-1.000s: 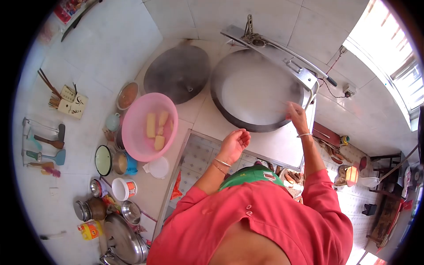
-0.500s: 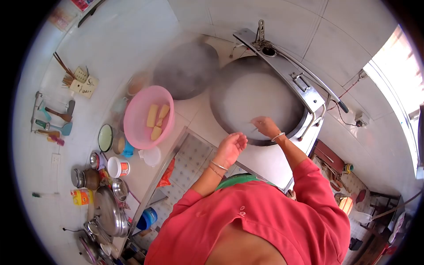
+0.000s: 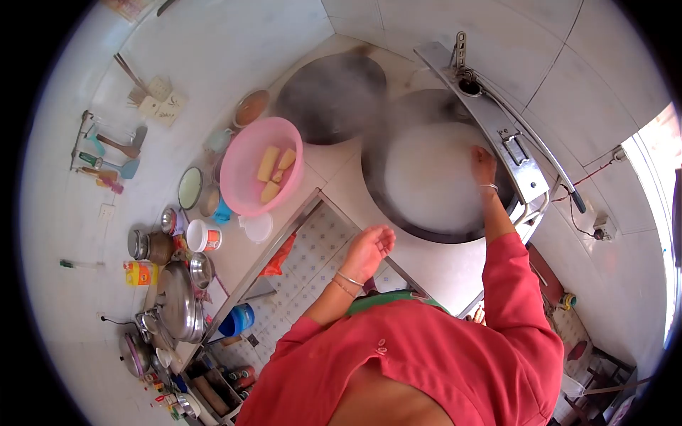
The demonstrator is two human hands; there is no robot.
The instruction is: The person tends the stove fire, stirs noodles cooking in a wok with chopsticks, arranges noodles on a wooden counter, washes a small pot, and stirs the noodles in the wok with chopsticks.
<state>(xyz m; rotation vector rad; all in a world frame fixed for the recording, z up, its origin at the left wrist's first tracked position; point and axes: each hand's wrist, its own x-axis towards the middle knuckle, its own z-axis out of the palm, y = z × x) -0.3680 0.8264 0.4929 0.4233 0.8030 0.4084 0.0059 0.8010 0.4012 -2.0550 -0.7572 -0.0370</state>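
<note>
Pink basin (image 3: 240,165) with yellow pieces (image 3: 267,164) sits on the worktop (image 3: 339,172); next, the left hand (image 3: 370,251) hangs empty, fingers unclenched; then the steaming wok (image 3: 393,211), the right hand (image 3: 484,167) over its right part, fingers too hazy to tell.

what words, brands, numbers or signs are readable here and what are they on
No text reads clearly.
White tub: orange label, too small to read.
Yellow packet: printing too small and blurred.
White wall holder: dark marks, too faint to read.
Blue bucket: markings too small.
</note>
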